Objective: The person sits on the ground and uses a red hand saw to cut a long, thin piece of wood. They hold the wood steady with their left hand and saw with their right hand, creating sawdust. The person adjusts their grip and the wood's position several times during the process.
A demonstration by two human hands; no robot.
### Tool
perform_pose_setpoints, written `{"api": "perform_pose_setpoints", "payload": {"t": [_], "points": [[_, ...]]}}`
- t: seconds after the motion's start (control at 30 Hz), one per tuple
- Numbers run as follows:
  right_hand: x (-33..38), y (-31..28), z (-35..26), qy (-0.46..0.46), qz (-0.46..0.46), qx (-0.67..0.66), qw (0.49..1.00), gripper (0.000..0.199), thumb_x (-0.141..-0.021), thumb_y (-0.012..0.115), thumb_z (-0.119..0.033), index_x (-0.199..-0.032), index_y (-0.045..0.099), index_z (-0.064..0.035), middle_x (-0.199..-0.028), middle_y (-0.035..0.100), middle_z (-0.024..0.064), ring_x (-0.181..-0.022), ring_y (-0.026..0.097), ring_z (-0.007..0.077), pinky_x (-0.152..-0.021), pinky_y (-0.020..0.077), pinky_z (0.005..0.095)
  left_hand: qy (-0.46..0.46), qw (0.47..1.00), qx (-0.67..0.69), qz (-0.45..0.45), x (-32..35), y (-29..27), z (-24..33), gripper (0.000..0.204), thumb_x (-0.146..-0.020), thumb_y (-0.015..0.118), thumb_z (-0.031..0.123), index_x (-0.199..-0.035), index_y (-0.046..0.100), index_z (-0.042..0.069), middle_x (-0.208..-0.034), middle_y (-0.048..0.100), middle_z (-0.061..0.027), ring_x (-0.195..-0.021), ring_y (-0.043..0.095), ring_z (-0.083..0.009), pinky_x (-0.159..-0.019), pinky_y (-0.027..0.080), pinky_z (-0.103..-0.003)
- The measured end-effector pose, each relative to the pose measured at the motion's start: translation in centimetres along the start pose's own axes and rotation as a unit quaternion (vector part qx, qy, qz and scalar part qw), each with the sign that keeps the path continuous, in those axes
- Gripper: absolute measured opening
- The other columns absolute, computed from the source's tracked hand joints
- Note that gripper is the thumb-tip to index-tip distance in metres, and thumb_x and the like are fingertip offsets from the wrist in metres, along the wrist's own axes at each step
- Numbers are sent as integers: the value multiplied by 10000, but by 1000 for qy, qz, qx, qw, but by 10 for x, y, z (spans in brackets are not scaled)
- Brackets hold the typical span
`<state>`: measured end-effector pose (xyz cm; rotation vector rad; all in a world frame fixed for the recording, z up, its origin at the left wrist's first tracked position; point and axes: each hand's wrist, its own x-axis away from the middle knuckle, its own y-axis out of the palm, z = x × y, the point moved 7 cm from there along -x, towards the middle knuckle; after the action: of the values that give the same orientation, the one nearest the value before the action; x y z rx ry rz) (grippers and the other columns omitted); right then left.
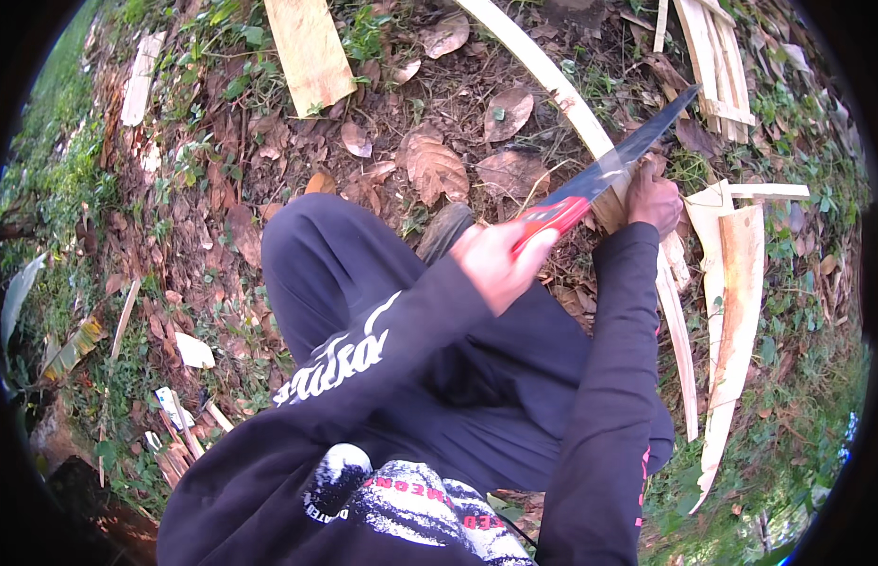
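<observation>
My left hand (496, 263) grips the red handle of a long machete (616, 160), whose dark blade slants up to the right. My right hand (652, 199) clasps a long pale split strip of wood (559, 85), which curves from the top centre down past my right side. The blade lies across that strip just above my right hand. Both arms are in black sleeves, and my dark-trousered knee is raised under the left arm. A shoe (444, 230) shows just beyond the knee.
Brown dry leaves and green weeds cover the ground. A flat plank (309, 52) lies at top centre. More split pale slats (715, 57) lie at top right, and broad shavings (736, 302) lie to my right. Small wood chips (193, 351) are scattered at left.
</observation>
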<state>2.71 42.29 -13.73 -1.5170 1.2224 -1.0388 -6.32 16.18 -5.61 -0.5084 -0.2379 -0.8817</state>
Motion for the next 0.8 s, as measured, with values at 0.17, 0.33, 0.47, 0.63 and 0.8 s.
{"api": "perform_pose_setpoints", "payload": {"t": [0.17, 0.33, 0.47, 0.63, 0.8], "points": [[-1, 5, 5, 1, 2, 19, 1000, 661, -825, 455, -574, -857, 714, 33, -887, 665, 282, -860, 651, 419, -818, 485, 462, 20, 997, -64, 25, 33, -20, -14, 283, -933, 585, 261, -1051, 676, 21, -542, 493, -109, -477, 481, -122, -502, 412, -297], [4, 3, -6, -6, -16, -2, 1000, 637, -829, 451, -563, -864, 726, 9, -882, 665, 278, -844, 655, 412, -818, 487, 458, 20, 998, -58, 33, -33, 17, 4, 390, -933, 554, 348, -873, 655, -24, -533, 506, -153, -456, 494, -228, -504, 414, -366], [-5, 7, 2, -5, 3, 7, 1000, 633, -829, 459, -566, -870, 727, 5, -881, 673, 260, -846, 656, 409, -803, 492, 456, -33, 999, 22, 22, 32, -15, -19, 355, -945, 569, 292, -803, 644, -24, -542, 475, -92, -496, 450, -129, -508, 399, -326], [-2, 3, 8, 28, -15, 17, 999, 618, -848, 443, -549, -881, 730, -2, -919, 668, 276, -918, 647, 405, -848, 472, 457, -15, 999, -34, 0, -1, -9, -9, 366, -938, 563, 323, -867, 664, -22, -548, 499, -155, -496, 552, -176, -521, 422, -363], [3, 8, -11, -3, -35, 11, 999, 665, -858, 426, -577, -915, 711, 21, -930, 658, 292, -917, 650, 406, -848, 477, 461, -2, 999, -27, 21, -42, 12, -4, 447, -937, 558, 353, -724, 594, -38, -545, 510, -158, -490, 519, -232, -510, 399, -372]]}}
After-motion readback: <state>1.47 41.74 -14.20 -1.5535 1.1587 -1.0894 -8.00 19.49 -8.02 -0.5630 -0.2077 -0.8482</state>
